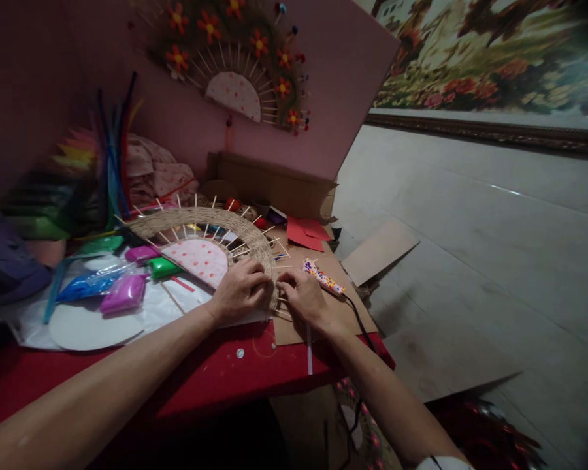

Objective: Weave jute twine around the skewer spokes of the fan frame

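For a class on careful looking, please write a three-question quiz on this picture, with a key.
1. Which hand is nearer the patterned item with the black cord?
2. True or false: thin sticks poke out beyond the outer edge of the woven band.
3. What colour is the table covering along the front edge: a) blue, b) red, c) green?
Key: 1. The right hand. 2. True. 3. b.

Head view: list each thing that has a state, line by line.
Tan semicircular twine-and-stick fan, stick ends bare
Left hand, curled on the tan fan
Right hand, fingers bent at its edge
Multicolour-patterned corded tool, lying down, power unclear
Orange-flowered fan, upright behind
Blue packet, wrapped in clear plastic
Red paper sheets, overlapping
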`<state>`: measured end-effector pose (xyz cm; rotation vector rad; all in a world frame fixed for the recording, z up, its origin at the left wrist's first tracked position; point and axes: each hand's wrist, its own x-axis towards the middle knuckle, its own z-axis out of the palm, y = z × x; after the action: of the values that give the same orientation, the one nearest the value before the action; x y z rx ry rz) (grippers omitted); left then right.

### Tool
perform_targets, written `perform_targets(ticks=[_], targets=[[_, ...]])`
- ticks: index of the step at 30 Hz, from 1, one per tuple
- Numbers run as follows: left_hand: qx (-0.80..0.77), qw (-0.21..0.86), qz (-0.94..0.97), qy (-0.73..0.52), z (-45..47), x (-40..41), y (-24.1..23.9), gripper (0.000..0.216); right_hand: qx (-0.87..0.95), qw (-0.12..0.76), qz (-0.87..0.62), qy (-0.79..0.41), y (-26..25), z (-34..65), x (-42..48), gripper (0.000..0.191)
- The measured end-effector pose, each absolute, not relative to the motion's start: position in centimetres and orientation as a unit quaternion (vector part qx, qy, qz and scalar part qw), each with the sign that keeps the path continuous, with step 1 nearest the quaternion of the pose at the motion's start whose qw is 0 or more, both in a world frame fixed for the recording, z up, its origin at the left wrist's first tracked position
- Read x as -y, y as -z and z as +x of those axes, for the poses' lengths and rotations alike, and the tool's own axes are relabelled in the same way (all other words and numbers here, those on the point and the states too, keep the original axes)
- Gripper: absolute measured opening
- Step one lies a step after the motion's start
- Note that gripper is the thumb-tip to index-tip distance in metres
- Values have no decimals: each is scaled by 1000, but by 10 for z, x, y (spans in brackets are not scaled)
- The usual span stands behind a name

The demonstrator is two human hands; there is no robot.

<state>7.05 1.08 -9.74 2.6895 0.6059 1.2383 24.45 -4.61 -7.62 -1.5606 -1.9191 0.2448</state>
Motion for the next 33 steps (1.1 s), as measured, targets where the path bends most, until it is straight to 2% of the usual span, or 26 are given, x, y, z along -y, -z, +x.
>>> perform_targets(ticks=[6, 9, 13, 17, 20, 26, 33], targets=[[-201, 58, 887, -411, 70, -9, 95, 16, 704, 344, -608, -127, 77, 251, 44, 15], [-202, 54, 882, -421, 70, -10, 96, 16, 696, 336, -632, -68, 75, 252, 50, 14], [-201, 51, 878, -432, 70, -11, 99, 15, 724, 276, -630, 48, 71, 249, 64, 16], [-201, 47, 878, -431, 70, -12, 100, 16, 737, 210, -641, 56, 70, 243, 75, 16], [-202, 45, 879, -430, 70, -11, 99, 17, 743, 197, -639, 42, 70, 241, 77, 18], [-201, 47, 876, -436, 71, -11, 98, 17, 739, 215, -638, 19, 70, 244, 74, 23], [-230, -13, 859, -458, 61, -17, 83, 20, 692, 312, -649, 48, 69, 253, 72, 21]])
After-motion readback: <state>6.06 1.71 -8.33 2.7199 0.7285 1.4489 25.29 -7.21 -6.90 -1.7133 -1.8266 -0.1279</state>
